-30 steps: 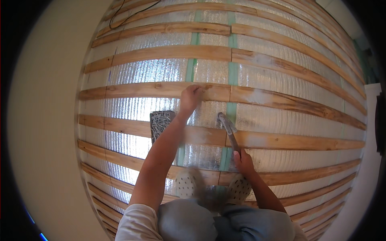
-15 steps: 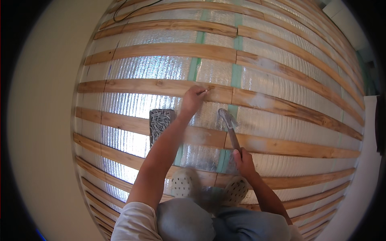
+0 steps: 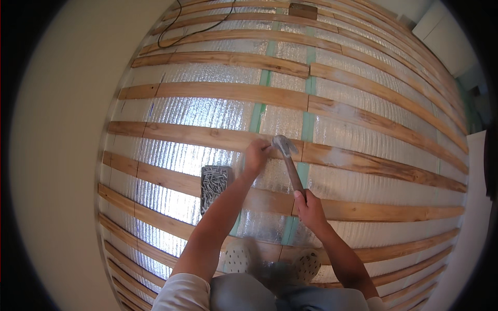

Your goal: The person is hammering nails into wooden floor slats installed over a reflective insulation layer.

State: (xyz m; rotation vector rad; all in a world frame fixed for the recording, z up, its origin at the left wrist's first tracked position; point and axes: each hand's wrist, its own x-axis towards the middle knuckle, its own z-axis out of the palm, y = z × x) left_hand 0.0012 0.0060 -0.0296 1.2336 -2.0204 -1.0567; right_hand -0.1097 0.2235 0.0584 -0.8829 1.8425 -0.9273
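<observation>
My right hand point(image 3: 310, 208) is closed round the wooden handle of a claw hammer point(image 3: 293, 171). The grey metal head lies over a wooden batten point(image 3: 207, 132), close beside the fingertips of my left hand point(image 3: 256, 157). Those fingers are pinched on a nail at the batten, though the hammer head and fingertips mostly hide it now. Left of my left forearm, a dark rectangular tray point(image 3: 226, 169) full of loose grey nails point(image 3: 213, 185) sits across another batten.
Rows of battens run left to right over silver foil sheeting point(image 3: 202, 106), with green tape strips point(image 3: 307, 127) crossing beneath. A black cable point(image 3: 194, 34) curls at the far left. A wooden block point(image 3: 303, 11) lies far ahead. My light perforated clogs point(image 3: 238, 258) are below.
The hammer head has come up from below the batten to beside my left fingertips, raised by my right hand. The view has tilted, so the floor sits lower in the picture.
</observation>
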